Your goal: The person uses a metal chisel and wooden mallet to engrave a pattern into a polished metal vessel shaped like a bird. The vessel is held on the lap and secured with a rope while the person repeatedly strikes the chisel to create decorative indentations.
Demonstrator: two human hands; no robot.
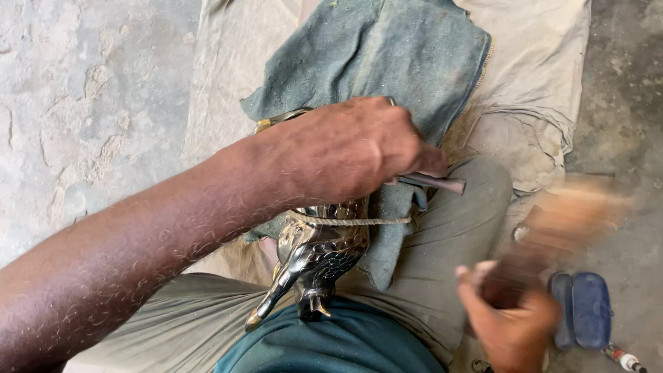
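Left hand (345,155) curled in a fist around a thin metal tool (431,182), arm stretched across the lap, shiny metal bird (318,259) right under that hand, tied with string, right hand (511,321) closed on a blurry wooden mallet (552,231), raised off to the side

You have no boxes, packs, labels, signs or screens anywhere here to look at.
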